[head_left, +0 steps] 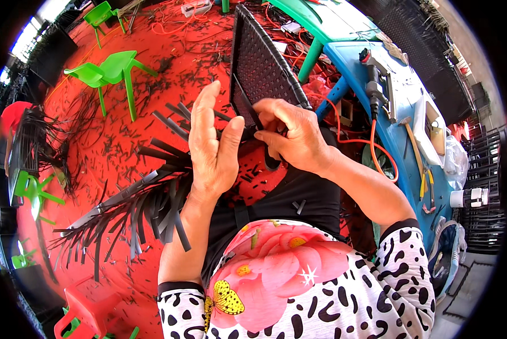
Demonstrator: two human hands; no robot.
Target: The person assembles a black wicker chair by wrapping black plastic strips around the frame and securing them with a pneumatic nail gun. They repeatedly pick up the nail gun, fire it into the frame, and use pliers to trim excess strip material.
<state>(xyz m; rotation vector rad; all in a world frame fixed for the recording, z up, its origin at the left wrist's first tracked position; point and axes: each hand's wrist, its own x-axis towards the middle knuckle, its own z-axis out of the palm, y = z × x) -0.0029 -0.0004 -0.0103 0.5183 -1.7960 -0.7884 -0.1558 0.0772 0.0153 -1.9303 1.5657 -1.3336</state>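
Observation:
My right hand (299, 137) is closed in a pinch on a flat black strip (245, 104) that slants up toward a black woven panel (267, 59). The panel stands just beyond my hands, framed with a dark rim. Beside it, my left hand (212, 148) is raised with fingers stretched and thumb apart, holding nothing that I can see. Under and left of that hand, a bunch of cut black strips (146, 198) fans out along a bar over my lap. Where the bar meets the panel is hidden behind my hands.
On the right, a blue table (397, 135) carries an air nailer-like tool (376, 87) with an orange hose (339, 121), a hammer (416, 148) and yellow-handled pliers (428, 186). Green chairs (115, 68) and black scraps lie about the red floor. A person in red (15, 116) is at far left.

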